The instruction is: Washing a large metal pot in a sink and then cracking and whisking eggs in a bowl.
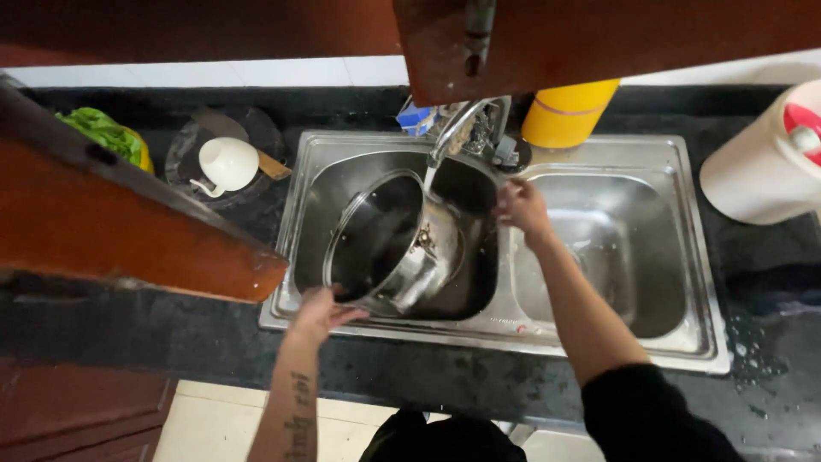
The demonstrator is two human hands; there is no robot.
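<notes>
A steel pot (389, 244) is held tilted in the left basin of the sink (701, 282), mouth toward the camera, under a running tap (453, 128). The left hand (321, 312) is closed on the pot's lower rim. The right hand (522, 205) is raised at the divider near the tap; whether anything is gripped cannot be told. Rinsing is judged under way, not finished: specks of residue are seen inside the pot with water landing on the wall. The right basin appears bare. On the counter, a white cup (227, 164) lies on a dark plate (184, 171); a yellow container (564, 111) stands behind the sink.
</notes>
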